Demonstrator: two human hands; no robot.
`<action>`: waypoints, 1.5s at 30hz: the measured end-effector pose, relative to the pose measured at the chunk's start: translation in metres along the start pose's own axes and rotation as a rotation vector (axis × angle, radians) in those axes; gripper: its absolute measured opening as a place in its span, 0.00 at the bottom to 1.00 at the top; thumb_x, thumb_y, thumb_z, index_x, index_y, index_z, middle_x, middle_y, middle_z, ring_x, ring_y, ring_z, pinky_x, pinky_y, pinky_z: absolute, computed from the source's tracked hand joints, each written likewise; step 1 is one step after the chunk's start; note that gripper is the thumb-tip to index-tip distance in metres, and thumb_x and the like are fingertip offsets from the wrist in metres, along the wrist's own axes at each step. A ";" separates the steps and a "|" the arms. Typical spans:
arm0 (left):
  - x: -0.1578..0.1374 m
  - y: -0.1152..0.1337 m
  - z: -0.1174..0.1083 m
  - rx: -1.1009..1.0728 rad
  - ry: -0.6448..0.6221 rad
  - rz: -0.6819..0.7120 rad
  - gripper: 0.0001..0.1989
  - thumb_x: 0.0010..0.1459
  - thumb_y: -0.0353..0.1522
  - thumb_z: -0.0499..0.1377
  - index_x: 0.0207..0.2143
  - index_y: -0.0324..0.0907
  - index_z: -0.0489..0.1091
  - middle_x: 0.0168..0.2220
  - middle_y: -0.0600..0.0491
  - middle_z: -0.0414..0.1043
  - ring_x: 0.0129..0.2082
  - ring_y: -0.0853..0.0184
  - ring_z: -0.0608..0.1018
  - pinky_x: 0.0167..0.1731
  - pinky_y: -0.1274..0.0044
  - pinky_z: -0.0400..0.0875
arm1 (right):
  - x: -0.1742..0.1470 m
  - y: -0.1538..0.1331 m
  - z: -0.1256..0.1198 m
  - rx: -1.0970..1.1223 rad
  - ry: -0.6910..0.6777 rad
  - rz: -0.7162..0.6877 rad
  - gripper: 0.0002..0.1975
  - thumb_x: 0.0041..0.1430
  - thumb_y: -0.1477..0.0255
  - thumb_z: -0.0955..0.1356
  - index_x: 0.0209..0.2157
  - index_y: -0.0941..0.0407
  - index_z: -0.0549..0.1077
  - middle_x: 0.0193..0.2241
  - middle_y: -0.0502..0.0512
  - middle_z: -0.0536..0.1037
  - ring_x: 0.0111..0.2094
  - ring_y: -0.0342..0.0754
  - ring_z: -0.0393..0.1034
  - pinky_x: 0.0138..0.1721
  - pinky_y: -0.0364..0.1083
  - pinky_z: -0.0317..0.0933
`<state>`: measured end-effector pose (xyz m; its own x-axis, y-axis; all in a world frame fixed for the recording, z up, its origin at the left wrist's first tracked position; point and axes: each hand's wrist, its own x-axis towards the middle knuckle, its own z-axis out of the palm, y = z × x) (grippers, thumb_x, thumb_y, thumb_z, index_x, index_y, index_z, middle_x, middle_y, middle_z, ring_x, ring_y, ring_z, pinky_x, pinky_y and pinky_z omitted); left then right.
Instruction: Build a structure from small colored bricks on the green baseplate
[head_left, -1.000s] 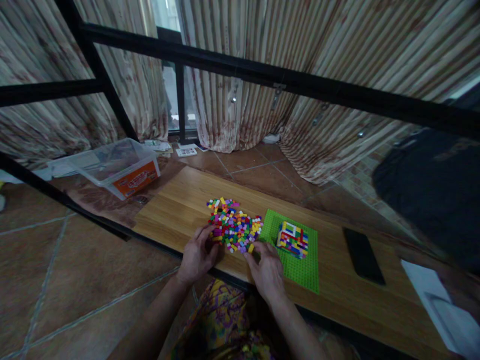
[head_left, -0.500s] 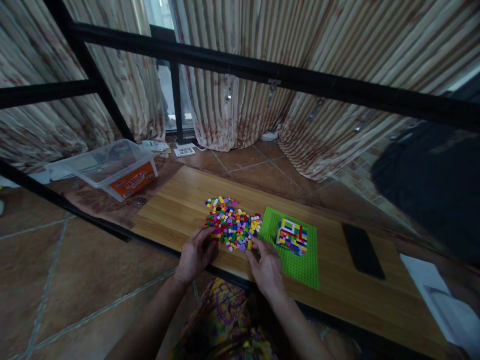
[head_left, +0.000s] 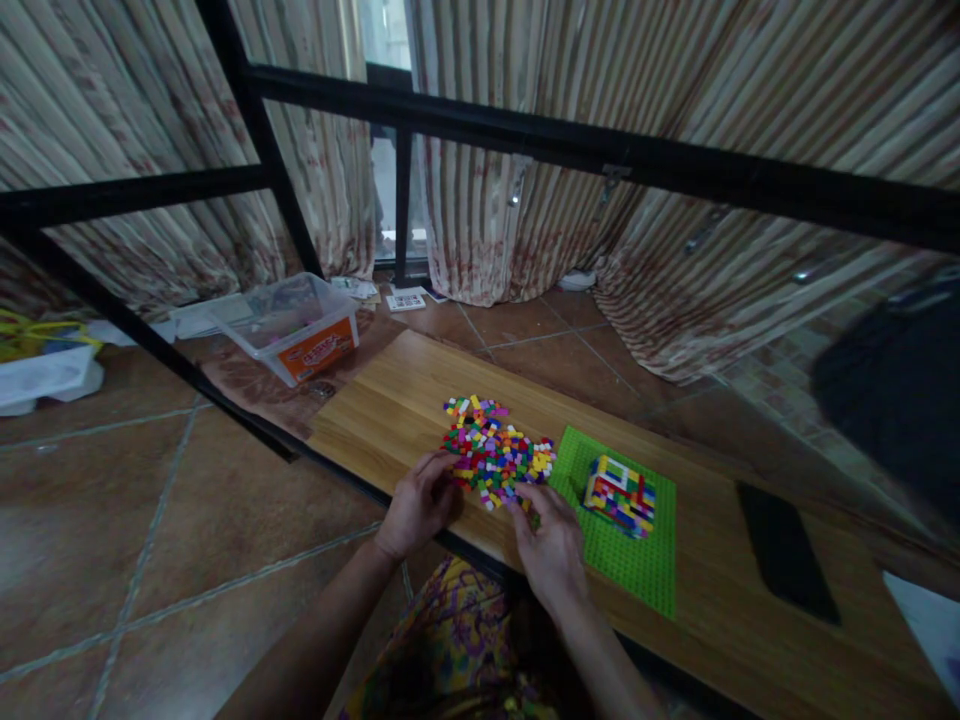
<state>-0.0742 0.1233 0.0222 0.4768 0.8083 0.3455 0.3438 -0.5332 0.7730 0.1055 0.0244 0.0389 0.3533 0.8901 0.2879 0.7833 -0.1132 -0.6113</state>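
- Since half a second ago your view has swung, so the whole table sits further right in the frame, and a white tray-like thing with yellow on it (head_left: 49, 380) now shows at the left edge. Your right hand (head_left: 553, 545) has also shifted a bit left against the bricks.
- Right fingers: thumb and index are close together, just a narrow gap, at the lower right edge of the brick pile (head_left: 499, 450). Can't tell if you've got a brick pinched in there.
- Left hand (head_left: 416, 505): fingers curled in towards the thumb at the pile's left edge. Same deal, can't tell if anything's between them.
- The pile itself is loose little bricks in loads of colours, spread just below the middle of the frame, between and beyond your hands.
- Right of it, there's your green baseplate (head_left: 630, 575) with a multicoloured brick build (head_left: 621, 495) sitting on its upper part.
- Further right on the wooden table (head_left: 397, 400) lies a flat black slab, phone-shaped (head_left: 787, 550). White paper (head_left: 926, 620) is at the lower right edge of the frame.
- Left of centre, past the table, a clear plastic box with an orange label (head_left: 319, 350) is on the floor.
- Striped curtains (head_left: 480, 220) fill the top, behind a black bar (head_left: 525, 123).
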 end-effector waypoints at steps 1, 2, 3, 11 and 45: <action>0.000 0.000 0.000 -0.001 -0.001 -0.001 0.19 0.57 0.24 0.54 0.51 0.44 0.67 0.48 0.48 0.69 0.42 0.67 0.76 0.44 0.74 0.73 | 0.000 -0.002 0.002 -0.002 -0.005 -0.022 0.10 0.63 0.67 0.63 0.40 0.53 0.75 0.38 0.54 0.77 0.41 0.49 0.70 0.45 0.49 0.61; 0.000 0.000 0.000 -0.003 -0.002 0.001 0.19 0.57 0.24 0.54 0.51 0.44 0.67 0.48 0.48 0.69 0.43 0.66 0.76 0.44 0.73 0.73 | 0.000 -0.004 0.003 -0.005 -0.009 -0.042 0.10 0.63 0.68 0.63 0.40 0.53 0.75 0.38 0.54 0.77 0.41 0.49 0.69 0.45 0.49 0.61; 0.000 -0.001 0.000 -0.004 -0.004 0.005 0.19 0.57 0.24 0.54 0.51 0.44 0.67 0.48 0.48 0.69 0.44 0.66 0.75 0.45 0.73 0.73 | 0.000 -0.006 0.005 -0.009 -0.013 -0.061 0.10 0.63 0.68 0.63 0.40 0.53 0.75 0.38 0.54 0.76 0.41 0.49 0.69 0.45 0.49 0.61; 0.000 0.001 0.000 -0.032 0.014 0.004 0.17 0.57 0.25 0.56 0.50 0.44 0.67 0.47 0.49 0.69 0.37 0.69 0.75 0.40 0.75 0.74 | 0.001 -0.014 0.022 -0.089 -0.047 -0.207 0.08 0.61 0.71 0.65 0.39 0.53 0.75 0.39 0.54 0.74 0.43 0.51 0.66 0.47 0.51 0.60; -0.002 0.007 0.001 -0.025 0.039 -0.004 0.19 0.52 0.22 0.53 0.47 0.42 0.68 0.46 0.47 0.70 0.45 0.63 0.75 0.46 0.70 0.73 | 0.094 -0.039 0.064 -0.297 -0.082 -0.194 0.09 0.59 0.71 0.65 0.37 0.55 0.77 0.42 0.62 0.73 0.46 0.57 0.62 0.44 0.53 0.56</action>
<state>-0.0715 0.1179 0.0262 0.4435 0.8198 0.3623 0.3248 -0.5238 0.7875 0.0752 0.1406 0.0429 0.1510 0.9385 0.3104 0.9504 -0.0514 -0.3068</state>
